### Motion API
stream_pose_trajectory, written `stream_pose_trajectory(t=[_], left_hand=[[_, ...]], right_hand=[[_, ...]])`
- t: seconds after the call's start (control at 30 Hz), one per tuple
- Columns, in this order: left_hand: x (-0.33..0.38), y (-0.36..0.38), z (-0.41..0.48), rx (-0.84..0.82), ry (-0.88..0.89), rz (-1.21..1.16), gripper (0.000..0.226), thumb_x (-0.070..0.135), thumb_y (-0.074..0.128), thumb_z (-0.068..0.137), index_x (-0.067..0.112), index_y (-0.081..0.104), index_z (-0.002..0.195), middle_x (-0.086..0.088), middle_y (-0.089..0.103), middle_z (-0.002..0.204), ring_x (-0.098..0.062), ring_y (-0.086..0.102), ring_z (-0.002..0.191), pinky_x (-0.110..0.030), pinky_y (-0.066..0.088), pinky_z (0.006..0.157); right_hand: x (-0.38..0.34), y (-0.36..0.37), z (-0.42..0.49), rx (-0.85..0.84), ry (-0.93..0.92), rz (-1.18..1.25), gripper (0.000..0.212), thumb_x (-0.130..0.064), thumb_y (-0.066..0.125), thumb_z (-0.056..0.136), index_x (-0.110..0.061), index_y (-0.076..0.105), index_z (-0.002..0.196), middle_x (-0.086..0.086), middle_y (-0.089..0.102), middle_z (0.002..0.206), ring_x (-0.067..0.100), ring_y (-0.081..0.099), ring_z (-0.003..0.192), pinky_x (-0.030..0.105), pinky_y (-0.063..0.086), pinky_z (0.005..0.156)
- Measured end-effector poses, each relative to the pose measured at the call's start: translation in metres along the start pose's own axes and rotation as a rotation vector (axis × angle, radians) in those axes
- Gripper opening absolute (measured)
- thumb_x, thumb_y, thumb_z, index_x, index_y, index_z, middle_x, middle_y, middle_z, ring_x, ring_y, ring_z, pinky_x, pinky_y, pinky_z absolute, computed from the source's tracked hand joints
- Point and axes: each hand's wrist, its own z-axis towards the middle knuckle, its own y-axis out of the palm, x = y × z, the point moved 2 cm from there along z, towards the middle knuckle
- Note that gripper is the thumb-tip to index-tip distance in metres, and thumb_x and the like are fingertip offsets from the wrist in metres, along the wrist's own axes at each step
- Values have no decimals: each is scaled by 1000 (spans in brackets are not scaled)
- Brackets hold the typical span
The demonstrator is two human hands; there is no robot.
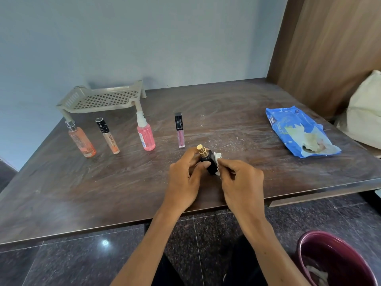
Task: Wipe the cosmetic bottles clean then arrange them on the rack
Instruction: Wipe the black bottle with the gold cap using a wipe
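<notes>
The left hand (pixel 183 178) grips a black gold-capped bottle (pixel 207 158) above the table's (pixel 226 112) near edge; the right hand (pixel 241 180) pinches a white wipe (pixel 218 159) against its right side. The empty beige rack (pixel 103 99) stands far left.

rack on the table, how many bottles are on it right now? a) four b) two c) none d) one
c: the rack has a bare shelf; four bottles stand on the table in front of it, and the black bottle is in the left hand, the right hand pressing a wipe to it.
</notes>
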Motion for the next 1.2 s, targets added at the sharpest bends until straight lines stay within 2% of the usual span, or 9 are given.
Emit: stream_pose_trajectory(t=[0.07,0.2,0.33,0.47,0.63,0.77,0.87,1.03,1.2], left_hand=[[0,0,0,-8,4,-5,19,16,62,98,12,65,116,11,74,102,5,70,98,-8,50,78],[-1,-1,0,-12,-18,-39,20,12,61,98,15,64,118,9,74,105,1,70,102,-12,52,82],[-2,-2,0,-34,-47,-70,24,25,60,99,12,64,119,5,75,110,-4,71,106,-25,57,89],[4,-2,-1,-28,-39,-10,29,31,58,100,16,63,125,9,73,115,4,66,110,-13,51,90],[5,-2,-1,16,-56,-44,19,29,67,95,21,67,112,22,69,107,11,65,104,-8,50,84],[1,-4,-1,51,-45,35,27,38,70,91,29,67,116,14,69,112,-2,66,108,-19,57,85],[-3,-3,-1,45,-85,-45,27,29,71,93,29,67,120,8,66,117,-4,66,109,-17,56,83],[-5,-3,-2,72,-85,9,26,26,66,96,29,64,122,13,64,118,-2,61,115,-36,52,102],[-10,-3,-2,19,-85,-45,31,29,62,94,27,63,124,6,67,121,-14,65,117,-44,56,97]], right_hand=[[-12,-1,4,14,-44,24,16,-14,64,93,-16,75,105,-7,73,84,3,66,74,19,54,70],[-21,2,6,46,-94,90,19,-12,65,91,-15,74,108,-8,73,89,0,66,77,13,53,70],[-6,2,0,28,-36,57,19,-11,66,91,-14,74,108,-6,74,91,-5,63,76,2,45,72],[2,0,-3,6,-6,50,19,-12,66,91,-15,74,108,-8,74,92,-2,65,80,3,46,74],[-2,3,-8,5,-29,77,20,-13,64,92,-17,74,109,-11,72,89,-2,66,80,10,51,73],[-2,1,-14,8,-21,134,20,-12,65,91,-18,74,108,-19,68,91,-6,65,86,8,50,75],[0,-1,-15,-2,61,208,19,-14,67,91,-21,74,106,-20,70,93,-9,65,87,6,48,75],[7,-3,-9,-7,165,250,18,-18,68,90,-23,75,107,-21,70,91,-10,65,86,3,46,76],[7,-3,0,-56,166,203,18,-18,68,90,-24,75,106,-20,71,93,-12,64,87,2,46,75]])
